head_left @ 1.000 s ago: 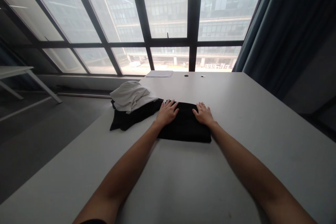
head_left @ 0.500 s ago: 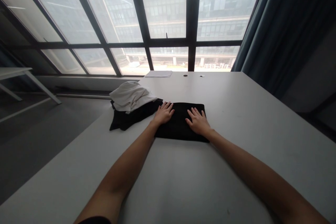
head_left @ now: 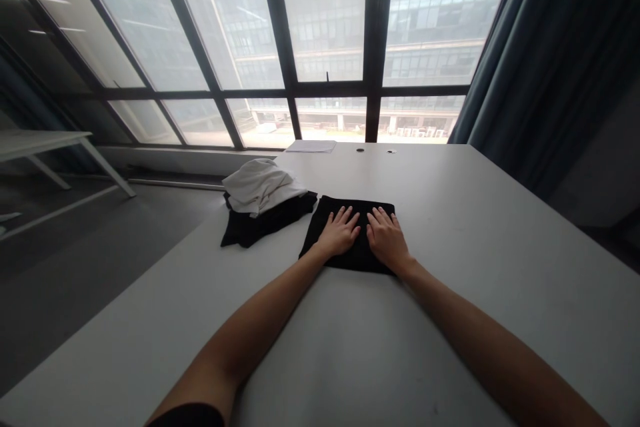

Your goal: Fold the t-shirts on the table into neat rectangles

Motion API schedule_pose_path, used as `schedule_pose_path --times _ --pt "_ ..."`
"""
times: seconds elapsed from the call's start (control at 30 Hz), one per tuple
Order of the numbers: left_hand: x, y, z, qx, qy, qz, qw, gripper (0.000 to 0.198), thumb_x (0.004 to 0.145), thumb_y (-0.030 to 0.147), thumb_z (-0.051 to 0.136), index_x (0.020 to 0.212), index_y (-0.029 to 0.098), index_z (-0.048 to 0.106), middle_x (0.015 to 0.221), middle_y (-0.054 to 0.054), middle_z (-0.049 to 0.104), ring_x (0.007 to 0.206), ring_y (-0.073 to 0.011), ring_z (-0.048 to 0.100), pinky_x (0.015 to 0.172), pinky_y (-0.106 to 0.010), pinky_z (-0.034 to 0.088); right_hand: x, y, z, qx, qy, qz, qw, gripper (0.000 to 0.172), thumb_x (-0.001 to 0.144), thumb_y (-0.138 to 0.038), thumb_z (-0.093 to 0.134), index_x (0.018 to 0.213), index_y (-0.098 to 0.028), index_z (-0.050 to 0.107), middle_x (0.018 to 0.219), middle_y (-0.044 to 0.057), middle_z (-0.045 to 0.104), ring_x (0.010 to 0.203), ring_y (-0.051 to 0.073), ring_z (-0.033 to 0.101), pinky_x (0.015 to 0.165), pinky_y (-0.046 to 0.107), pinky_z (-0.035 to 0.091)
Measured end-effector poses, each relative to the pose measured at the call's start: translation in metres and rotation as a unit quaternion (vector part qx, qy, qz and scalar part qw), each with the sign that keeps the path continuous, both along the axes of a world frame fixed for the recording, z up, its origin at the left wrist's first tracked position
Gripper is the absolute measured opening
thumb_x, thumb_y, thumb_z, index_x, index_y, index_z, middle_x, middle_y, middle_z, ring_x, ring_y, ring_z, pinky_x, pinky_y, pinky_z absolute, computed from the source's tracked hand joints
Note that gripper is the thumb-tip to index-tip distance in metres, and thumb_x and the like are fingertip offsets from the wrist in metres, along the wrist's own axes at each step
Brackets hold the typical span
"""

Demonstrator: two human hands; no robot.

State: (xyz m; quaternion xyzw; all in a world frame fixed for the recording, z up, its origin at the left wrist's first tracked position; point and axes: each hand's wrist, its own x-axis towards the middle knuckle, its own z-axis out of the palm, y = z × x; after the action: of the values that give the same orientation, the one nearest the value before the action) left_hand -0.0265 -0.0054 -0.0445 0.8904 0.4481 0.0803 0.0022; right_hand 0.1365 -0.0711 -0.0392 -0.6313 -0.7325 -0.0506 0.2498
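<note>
A folded black garment (head_left: 333, 205) lies flat as a neat rectangle on the white table; its exact kind cannot be made out. Flat on its middle rests my left hand (head_left: 341, 232), fingers stretched out and pointing away from me. My right hand (head_left: 386, 237) lies on the right part of the same cloth, palm down, fingers extended. The two hands are close together, with a narrow strip of black fabric showing between them. Neither one grips anything.
Left of the folded cloth, a crumpled white garment (head_left: 260, 188) sits on top of another black garment (head_left: 245, 229). A white sheet (head_left: 311, 146) lies at the far edge of the table (head_left: 450, 213). Windows stand behind, a blue curtain (head_left: 505, 73) at right, another table (head_left: 45, 141) at left.
My left hand has slid right, from the garment's left edge to its middle. The right hand remains on the right part. The whole view has shifted slightly.
</note>
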Motion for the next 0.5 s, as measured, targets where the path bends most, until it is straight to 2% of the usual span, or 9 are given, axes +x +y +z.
schedule_pose_path --times 0.13,0.23,0.33,0.43,0.5 --pt "-0.004 0.006 0.004 -0.011 -0.024 -0.002 1.0 0.054 0.105 0.043 0.03 0.155 0.022 0.037 0.164 -0.009 0.027 0.152 -0.0306 0.019 0.12 -0.057 0.021 0.001 0.002 -0.007 -0.072 0.001 0.015 0.997 0.049 0.101 -0.03 0.038 0.145 -0.012 0.051 0.155 0.015 0.044 0.147 0.027 0.034 0.119 0.048 0.023" --pt "-0.014 0.018 0.014 0.02 -0.055 0.022 0.998 0.054 0.105 0.041 0.028 0.153 0.021 0.04 0.161 -0.009 0.036 0.151 -0.0286 0.026 0.12 -0.054 0.023 0.002 0.004 -0.01 -0.083 0.005 0.013 0.996 0.05 0.101 -0.03 0.038 0.145 -0.011 0.05 0.154 0.016 0.045 0.146 0.028 0.035 0.119 0.049 0.022" --pt "-0.024 0.029 0.013 0.052 -0.05 0.062 0.995 0.053 0.105 0.04 0.031 0.152 0.021 0.042 0.159 -0.01 0.038 0.151 -0.0283 0.026 0.122 -0.053 0.018 0.002 0.004 -0.01 -0.086 0.011 0.014 0.996 0.049 0.101 -0.03 0.039 0.145 -0.012 0.05 0.155 0.016 0.044 0.146 0.027 0.034 0.12 0.048 0.021" --pt "-0.029 0.035 0.007 0.031 -0.043 0.068 0.996 0.052 0.103 0.039 0.036 0.15 0.019 0.044 0.16 -0.011 0.036 0.151 -0.0296 0.023 0.122 -0.056 0.015 -0.001 0.003 -0.01 -0.088 0.021 0.019 0.996 0.049 0.1 -0.03 0.04 0.144 -0.012 0.051 0.154 0.016 0.045 0.146 0.028 0.034 0.12 0.049 0.021" --pt "-0.031 0.039 0.009 -0.006 -0.087 0.068 0.994 0.05 0.101 0.038 0.042 0.147 0.019 0.049 0.16 -0.01 0.038 0.151 -0.0292 0.023 0.123 -0.055 0.014 0.0 0.004 -0.008 -0.081 0.04 0.019 0.996 0.048 0.099 -0.03 0.041 0.142 -0.012 0.054 0.153 0.015 0.046 0.146 0.027 0.035 0.12 0.049 0.022"
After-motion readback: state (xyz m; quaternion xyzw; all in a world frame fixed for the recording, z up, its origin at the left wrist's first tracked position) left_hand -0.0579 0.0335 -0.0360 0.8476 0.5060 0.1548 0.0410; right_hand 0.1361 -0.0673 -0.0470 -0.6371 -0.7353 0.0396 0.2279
